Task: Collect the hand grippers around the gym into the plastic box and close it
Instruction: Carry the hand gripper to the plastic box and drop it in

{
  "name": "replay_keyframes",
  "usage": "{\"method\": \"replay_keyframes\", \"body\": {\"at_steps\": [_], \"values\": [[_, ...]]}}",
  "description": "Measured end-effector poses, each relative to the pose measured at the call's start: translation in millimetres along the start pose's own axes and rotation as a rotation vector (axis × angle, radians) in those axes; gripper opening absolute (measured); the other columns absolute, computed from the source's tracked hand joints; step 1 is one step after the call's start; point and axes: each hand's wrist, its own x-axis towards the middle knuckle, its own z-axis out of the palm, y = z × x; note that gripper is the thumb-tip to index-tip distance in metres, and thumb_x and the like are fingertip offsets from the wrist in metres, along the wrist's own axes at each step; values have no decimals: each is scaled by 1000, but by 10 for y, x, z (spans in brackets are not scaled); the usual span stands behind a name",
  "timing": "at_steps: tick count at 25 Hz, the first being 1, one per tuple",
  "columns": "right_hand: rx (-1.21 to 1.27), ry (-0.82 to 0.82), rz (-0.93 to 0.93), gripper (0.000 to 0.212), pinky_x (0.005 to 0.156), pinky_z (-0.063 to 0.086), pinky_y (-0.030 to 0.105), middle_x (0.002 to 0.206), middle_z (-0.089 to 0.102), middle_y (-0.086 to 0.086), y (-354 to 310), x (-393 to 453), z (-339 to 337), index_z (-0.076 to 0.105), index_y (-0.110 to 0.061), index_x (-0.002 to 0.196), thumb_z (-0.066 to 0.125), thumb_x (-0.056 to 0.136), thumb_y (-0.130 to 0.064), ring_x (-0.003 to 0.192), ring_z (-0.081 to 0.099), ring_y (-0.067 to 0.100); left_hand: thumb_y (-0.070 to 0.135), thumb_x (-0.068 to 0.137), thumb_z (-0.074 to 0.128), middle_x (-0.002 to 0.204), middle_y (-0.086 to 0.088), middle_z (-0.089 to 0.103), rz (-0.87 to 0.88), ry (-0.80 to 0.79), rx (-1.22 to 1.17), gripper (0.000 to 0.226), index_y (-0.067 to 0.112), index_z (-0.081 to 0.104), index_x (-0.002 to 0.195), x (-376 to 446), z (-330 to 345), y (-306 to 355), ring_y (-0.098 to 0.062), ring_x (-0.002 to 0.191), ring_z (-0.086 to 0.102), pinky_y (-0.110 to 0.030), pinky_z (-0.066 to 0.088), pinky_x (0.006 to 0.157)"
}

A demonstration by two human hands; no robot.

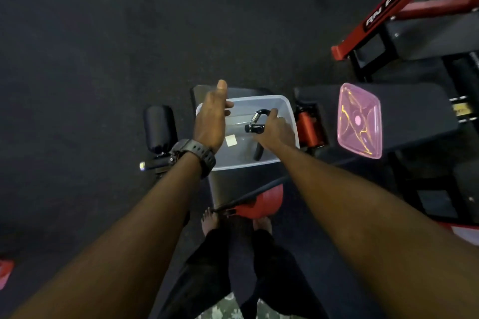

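bare forearms, black wristwatch, dark trousers, bare feet

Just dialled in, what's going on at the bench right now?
A person stands over a clear plastic box set on a bench pad. The right hand has a grip on a black hand gripper inside the box, apparently setting it down there. The left hand, with a watch on its wrist, hovers open over the box's left rim. The pink lid lies apart on the neighbouring pad to the right, so the box is not yet closed.
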Motion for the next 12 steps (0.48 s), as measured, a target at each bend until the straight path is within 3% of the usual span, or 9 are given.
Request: {"method": "replay_keyframes", "body": {"at_steps": [4, 7, 12], "values": [[-33, -16, 0, 86, 98, 46, 46, 137, 48, 23, 67, 115, 223, 23, -4, 147, 74, 84, -33, 126, 50, 41, 74, 79, 31, 116, -2, 67, -27, 14, -44, 53, 34, 57, 103, 105, 109, -55, -20, 110, 63, -51, 47, 101], [-49, -13, -42, 67, 96, 47, 45, 137, 48, 23, 61, 128, 92, 31, -4, 142, 66, 87, -20, 125, 51, 42, 74, 79, 31, 116, -1, 67, -7, 51, -64, 56, 32, 57, 107, 97, 146, 81, -20, 111, 62, -50, 47, 101], [392, -41, -170, 49, 97, 50, 38, 117, 69, 15, -464, 26, -1066, 56, -10, 127, 71, 85, -29, 114, 63, 33, 70, 79, 33, 111, -6, 68, 143, 168, -101, 51, 30, 58, 98, -144, -77, 875, -24, 102, 63, -48, 46, 96]]}}
